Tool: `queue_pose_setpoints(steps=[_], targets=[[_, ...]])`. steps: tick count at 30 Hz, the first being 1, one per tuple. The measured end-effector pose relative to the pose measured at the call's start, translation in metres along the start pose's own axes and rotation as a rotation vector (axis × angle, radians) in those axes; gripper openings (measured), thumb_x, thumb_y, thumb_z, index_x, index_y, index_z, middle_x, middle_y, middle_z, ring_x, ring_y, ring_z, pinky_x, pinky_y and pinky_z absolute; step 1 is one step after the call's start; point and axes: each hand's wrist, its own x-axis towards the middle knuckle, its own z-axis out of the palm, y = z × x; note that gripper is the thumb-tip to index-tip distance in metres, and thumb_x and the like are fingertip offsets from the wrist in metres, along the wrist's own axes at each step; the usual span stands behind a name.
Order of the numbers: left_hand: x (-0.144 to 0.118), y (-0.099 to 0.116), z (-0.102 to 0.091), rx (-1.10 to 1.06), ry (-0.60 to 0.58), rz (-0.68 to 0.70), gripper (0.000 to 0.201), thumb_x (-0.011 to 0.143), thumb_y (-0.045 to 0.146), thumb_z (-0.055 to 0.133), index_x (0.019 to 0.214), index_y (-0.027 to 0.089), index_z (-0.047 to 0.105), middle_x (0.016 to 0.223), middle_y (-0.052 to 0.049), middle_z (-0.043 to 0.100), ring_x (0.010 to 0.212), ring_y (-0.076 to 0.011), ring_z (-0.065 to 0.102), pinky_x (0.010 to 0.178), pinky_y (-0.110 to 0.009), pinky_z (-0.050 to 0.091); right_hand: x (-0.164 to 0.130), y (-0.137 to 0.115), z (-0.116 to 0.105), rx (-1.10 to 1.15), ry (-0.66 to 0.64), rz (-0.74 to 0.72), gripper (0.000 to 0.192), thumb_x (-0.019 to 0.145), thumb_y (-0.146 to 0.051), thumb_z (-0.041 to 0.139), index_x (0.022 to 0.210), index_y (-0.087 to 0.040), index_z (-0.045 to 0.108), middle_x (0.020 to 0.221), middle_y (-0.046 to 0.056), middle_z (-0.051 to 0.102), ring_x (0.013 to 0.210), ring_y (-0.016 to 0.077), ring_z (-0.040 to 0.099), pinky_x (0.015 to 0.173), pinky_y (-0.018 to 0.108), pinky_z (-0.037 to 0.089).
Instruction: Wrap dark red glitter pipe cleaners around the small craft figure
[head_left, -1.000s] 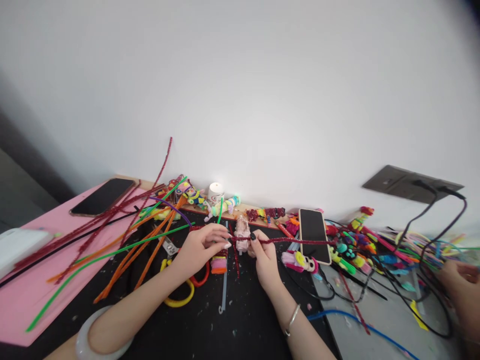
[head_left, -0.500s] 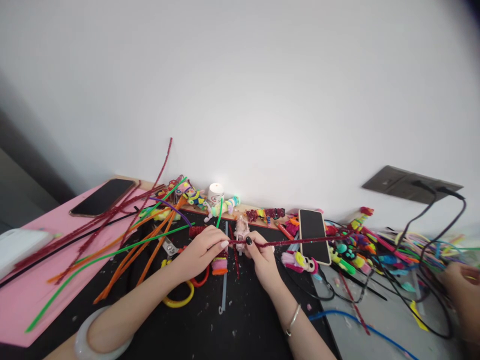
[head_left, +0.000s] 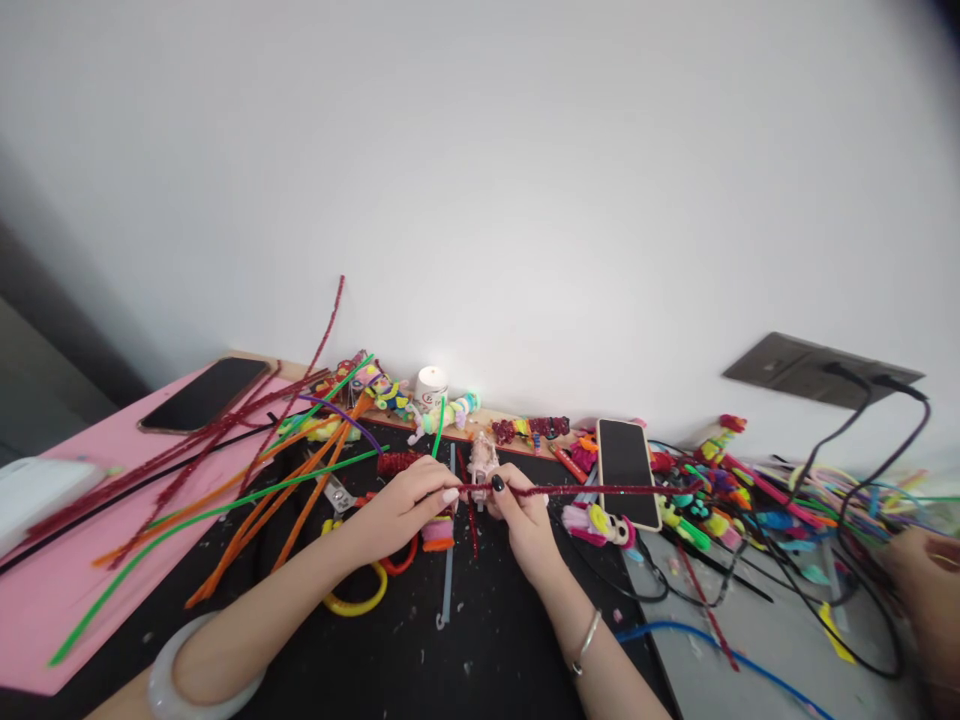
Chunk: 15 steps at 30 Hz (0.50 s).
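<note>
A dark red tinsel pipe cleaner [head_left: 607, 489] runs level between my hands and out to the right over a phone. My left hand [head_left: 412, 505] pinches its left end between thumb and fingers. Close by, my right hand [head_left: 523, 515] grips it too, thumb with a dark nail on top. Below the left fingers is a small pink, yellow and orange pipe-cleaner piece [head_left: 438, 533]. A pale pinkish figure [head_left: 481, 458] stands just behind the right fingers. Scissors with yellow and red handles [head_left: 358, 592] lie partly under my left forearm.
Loose orange pipe cleaners [head_left: 247, 530] and a phone [head_left: 204, 394] lie on the left over a pink sheet [head_left: 60, 600]. A second phone [head_left: 628, 470] leans at the back right. Black cables [head_left: 847, 520] hang from a wall socket. Another person's hand [head_left: 926, 580] is at the right edge.
The right stretch of the red pipe cleaner has dropped slightly and lies straighter. Both my hands stay in nearly the same place, still holding it.
</note>
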Motion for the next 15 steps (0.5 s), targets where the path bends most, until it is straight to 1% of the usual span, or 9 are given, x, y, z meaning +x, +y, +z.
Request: queue_pose_setpoints(steps=[1,3,10,15], targets=[[0.0000,0.0003,0.0000,-0.007,-0.005,-0.005,0.029,0.104,0.030,0.040,0.091,0.019,0.063,0.090,-0.004,0.064,0.092,-0.0205,0.055,0.086,-0.032,0.044,-0.0003,0.0004,-0.0002,0.048,-0.008,0.009,0.034,0.100,-0.049,0.049,0.079,-0.023,0.055,0.065,-0.004,0.039,0.056,0.0139,0.034,0.052,0.026,0.029],[0.0001,0.0010,-0.0002,-0.022,-0.012,-0.020,0.030,0.104,0.031,0.039,0.090,0.019,0.063,0.090,-0.004,0.063,0.091,-0.0204,0.056,0.086,-0.032,0.044,-0.0005,0.0004,-0.0006,0.072,-0.020,0.017,0.034,0.099,-0.049,0.051,0.079,-0.022,0.057,0.067,-0.004,0.040,0.058,0.0140,0.034,0.053,0.027,0.028],[-0.0005,0.0047,-0.0025,-0.071,-0.047,-0.042,0.034,0.105,0.035,0.037,0.092,0.019,0.064,0.090,-0.004,0.063,0.090,-0.0198,0.058,0.086,-0.031,0.045,0.0006,-0.0020,-0.0006,0.080,-0.033,0.032,0.034,0.098,-0.049,0.053,0.077,-0.022,0.057,0.066,-0.004,0.040,0.058,0.0138,0.034,0.054,0.027,0.028],[-0.0002,0.0063,-0.0025,-0.050,-0.047,-0.052,0.036,0.104,0.036,0.036,0.087,0.019,0.063,0.088,-0.004,0.062,0.089,-0.0204,0.057,0.085,-0.032,0.044,0.0004,-0.0027,-0.0005,0.078,-0.024,0.045,0.035,0.097,-0.050,0.054,0.077,-0.022,0.058,0.065,-0.004,0.040,0.058,0.0140,0.034,0.054,0.027,0.029]])
